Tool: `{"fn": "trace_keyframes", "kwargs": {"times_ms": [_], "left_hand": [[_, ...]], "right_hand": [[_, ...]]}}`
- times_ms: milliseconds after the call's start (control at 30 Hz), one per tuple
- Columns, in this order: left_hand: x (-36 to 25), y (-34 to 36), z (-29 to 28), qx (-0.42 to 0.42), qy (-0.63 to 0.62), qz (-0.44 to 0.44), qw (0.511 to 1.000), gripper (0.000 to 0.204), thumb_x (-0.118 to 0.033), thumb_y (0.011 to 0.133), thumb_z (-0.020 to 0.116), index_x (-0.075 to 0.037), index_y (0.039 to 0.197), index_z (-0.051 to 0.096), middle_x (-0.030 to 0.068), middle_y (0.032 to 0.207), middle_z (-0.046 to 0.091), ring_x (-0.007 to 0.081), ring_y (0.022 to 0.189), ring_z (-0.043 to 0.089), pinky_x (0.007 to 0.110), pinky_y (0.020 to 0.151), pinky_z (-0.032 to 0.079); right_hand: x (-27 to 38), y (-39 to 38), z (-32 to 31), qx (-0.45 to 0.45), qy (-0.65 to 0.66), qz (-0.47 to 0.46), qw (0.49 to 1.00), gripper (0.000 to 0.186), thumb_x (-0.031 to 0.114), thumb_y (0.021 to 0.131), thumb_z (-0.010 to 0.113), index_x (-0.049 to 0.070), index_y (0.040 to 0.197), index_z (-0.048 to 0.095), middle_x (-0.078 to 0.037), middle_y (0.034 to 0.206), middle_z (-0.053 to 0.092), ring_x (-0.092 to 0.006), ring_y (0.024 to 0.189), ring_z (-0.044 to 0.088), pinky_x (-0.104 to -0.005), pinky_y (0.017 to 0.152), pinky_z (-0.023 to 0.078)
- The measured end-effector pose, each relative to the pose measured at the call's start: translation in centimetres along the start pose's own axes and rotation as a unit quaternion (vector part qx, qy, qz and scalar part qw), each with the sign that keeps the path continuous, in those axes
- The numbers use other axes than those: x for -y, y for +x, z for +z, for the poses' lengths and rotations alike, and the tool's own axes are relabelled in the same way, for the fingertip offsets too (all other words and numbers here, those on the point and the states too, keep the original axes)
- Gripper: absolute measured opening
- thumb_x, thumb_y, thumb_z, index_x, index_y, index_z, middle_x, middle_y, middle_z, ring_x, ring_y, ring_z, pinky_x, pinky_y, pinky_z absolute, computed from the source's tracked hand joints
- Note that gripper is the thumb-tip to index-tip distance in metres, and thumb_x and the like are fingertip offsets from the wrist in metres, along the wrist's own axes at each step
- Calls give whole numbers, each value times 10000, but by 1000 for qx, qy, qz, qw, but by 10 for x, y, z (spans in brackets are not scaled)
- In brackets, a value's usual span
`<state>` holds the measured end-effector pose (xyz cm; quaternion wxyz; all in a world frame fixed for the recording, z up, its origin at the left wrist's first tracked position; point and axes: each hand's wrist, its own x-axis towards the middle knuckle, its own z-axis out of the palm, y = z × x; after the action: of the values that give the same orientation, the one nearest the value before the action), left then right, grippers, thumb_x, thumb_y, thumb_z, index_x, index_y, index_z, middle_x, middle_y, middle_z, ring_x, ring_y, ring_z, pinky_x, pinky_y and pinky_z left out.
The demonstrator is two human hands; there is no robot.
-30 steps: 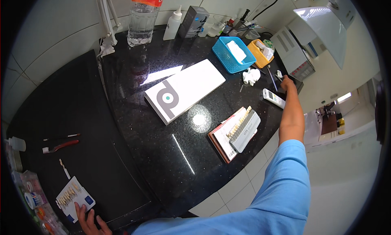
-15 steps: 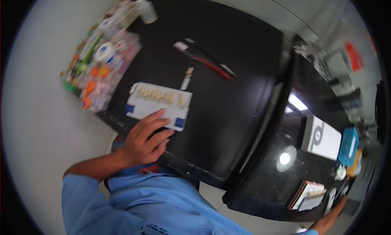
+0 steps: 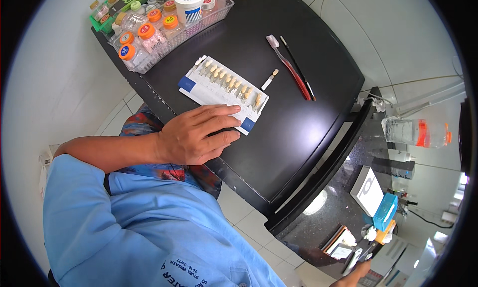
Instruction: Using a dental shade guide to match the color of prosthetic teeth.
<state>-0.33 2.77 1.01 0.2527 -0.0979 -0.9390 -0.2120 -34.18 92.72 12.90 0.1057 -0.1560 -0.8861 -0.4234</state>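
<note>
Resting on the near edge of the white shade card (image 3: 211, 91), my left hand (image 3: 194, 138) has its fingers loosely spread, the index and middle fingertips over the right half and nothing pinched between them. The card lies flat on the black counter (image 3: 303, 130), just beyond my knuckles, its long axis slanting from far left to near right; my fingers point rightward across it. Its row of tooth-coloured tabs (image 3: 231, 82) runs along the far side, past my fingertips. One loose tab (image 3: 270, 79) lies apart, beyond the far edge near the right end, its stick set nearly across the card's length. Farther off lie the red toothbrush (image 3: 290, 68) and a slim black brush (image 3: 298, 68). My right hand (image 3: 362, 270) is well apart, beside a white remote (image 3: 352, 261); I cannot tell whether its fingers hold anything.
</note>
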Motion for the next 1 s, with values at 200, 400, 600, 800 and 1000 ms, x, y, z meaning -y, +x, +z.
{"fn": "trace_keyframes", "kwargs": {"times_ms": [200, 400, 600, 800, 1000], "left_hand": [[-4, 0, -1, 20, 10, -7, 1000, 403, -118, 948, 829, -81, 1347, 789, 131, 1526, 710, 373, 1536, 620, 498, 1239, 544], [-1, -1, 2, 34, 17, 13, 999, 487, -204, 1005, 799, -118, 1483, 773, 107, 1603, 709, 338, 1562, 605, 494, 1285, 499], [2, 3, 1, 29, -7, 14, 999, 498, -227, 1016, 799, -112, 1499, 769, 113, 1569, 740, 321, 1527, 645, 493, 1314, 477], [4, -7, 7, -14, -5, 23, 1000, 436, -215, 1002, 822, -95, 1421, 812, 86, 1397, 823, 276, 1389, 734, 469, 1237, 525], [5, -13, 6, -55, -37, 50, 997, 395, -224, 957, 848, -78, 1324, 834, 38, 1119, 804, 243, 1155, 749, 451, 1128, 548]], "right_hand": [[-16, -35, -24, -52, -9, 133, 990, 320, 210, 1175, 506, 65, 1441, 607, -232, 1233, 720, -438, 1170, 751, -515, 1014, 644], [14, -116, -116, -327, 140, 62, 933, 206, 102, 1188, 514, 19, 1332, 637, -240, 1139, 706, -447, 1057, 757, -551, 949, 617], [151, -224, -332, -260, 618, -92, 736, 254, 122, 1244, 481, -46, 1321, 655, -111, 1052, 691, -164, 942, 669, -336, 866, 544], [275, -249, -477, 149, 872, -270, 379, 173, 186, 1214, 590, 23, 1171, 629, -46, 959, 644, -98, 795, 608, -310, 722, 516], [373, -225, -534, 313, 828, -393, 249, 162, 181, 1170, 700, 39, 1143, 626, -71, 926, 688, -150, 713, 677, -329, 669, 551]]}}
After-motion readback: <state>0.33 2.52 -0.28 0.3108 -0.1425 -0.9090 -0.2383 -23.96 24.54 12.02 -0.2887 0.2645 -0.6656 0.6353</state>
